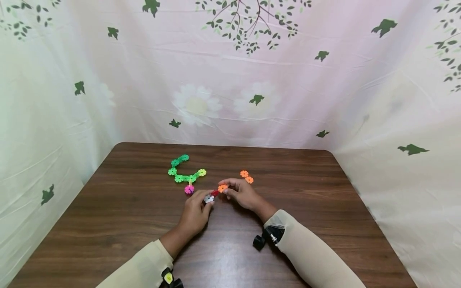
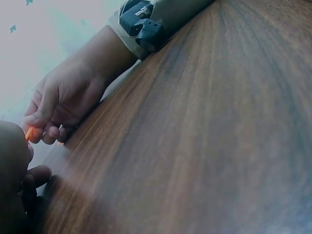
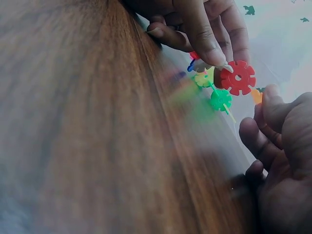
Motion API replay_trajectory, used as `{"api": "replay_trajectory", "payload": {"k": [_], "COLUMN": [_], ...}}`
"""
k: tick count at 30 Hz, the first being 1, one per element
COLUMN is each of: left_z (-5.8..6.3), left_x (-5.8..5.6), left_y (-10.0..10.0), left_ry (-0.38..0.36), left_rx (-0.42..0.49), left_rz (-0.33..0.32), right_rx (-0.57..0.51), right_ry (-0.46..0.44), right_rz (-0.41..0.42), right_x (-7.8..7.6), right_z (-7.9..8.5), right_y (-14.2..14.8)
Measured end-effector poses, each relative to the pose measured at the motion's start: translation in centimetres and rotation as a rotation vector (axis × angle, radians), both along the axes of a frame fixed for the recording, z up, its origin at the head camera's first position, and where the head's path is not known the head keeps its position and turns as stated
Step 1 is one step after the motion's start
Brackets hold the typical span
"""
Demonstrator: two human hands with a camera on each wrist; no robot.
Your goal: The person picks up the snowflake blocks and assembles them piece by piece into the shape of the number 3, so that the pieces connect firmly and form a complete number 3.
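My left hand (image 1: 194, 212) pinches a white notched disc (image 1: 209, 198) between thumb and fingers. A red notched disc (image 3: 238, 78) joins onto its edge and shows flat-on in the right wrist view. From the other side my right hand (image 1: 245, 195) pinches an orange notched disc (image 1: 222, 188), its edge right at the red one. Just beyond the left hand, a curved chain of green discs (image 1: 179, 179) lies on the table, with a yellow disc (image 1: 202, 172) at its right end and a pink disc (image 1: 189, 189) on its near side.
Two orange discs (image 1: 246, 177) lie together on the wooden table (image 1: 306, 180), just past the right hand. A patterned cloth (image 1: 223, 72) hangs behind the table and along both sides. Small black cameras (image 1: 264, 238) are strapped at the sleeves.
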State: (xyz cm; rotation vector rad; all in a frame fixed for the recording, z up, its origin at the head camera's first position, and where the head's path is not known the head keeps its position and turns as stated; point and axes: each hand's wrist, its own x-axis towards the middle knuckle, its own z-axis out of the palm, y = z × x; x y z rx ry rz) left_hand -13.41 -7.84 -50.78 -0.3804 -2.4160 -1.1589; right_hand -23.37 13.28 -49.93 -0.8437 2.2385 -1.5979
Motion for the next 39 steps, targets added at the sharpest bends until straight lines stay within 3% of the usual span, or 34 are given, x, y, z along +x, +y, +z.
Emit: {"api": "replay_trajectory", "payload": {"k": [4,15,25,33,39], "left_z": [0.03,0.12,-0.21,-0.02,-0.12], "left_x": [-0.05,0.02,-0.19,-0.21,-0.27], "left_y": [0.17,0.04,-0.06,0.03,0.08], "left_ry": [0.028,0.002,-0.002,0.08,0.084], "left_rx": [-0.009,-0.01,0.095,-0.001,0.009], "left_rz": [0.003,-0.008,-0.06,-0.001,0.01], "right_rx": [-0.012,-0.015,-0.008,-0.009,-0.03], "right_ry": [0.004,-0.026,-0.027,0.005,0.021], "right_rz": [0.019,0.042,0.053,0.057,0.08], "right_x": [0.0,0.17,0.35,0.27,0.3], "right_z": [0.11,0.13,0.22,0.19,0.24], "right_y": [0.12,-0.01,-0.16,0.07,0.27]}}
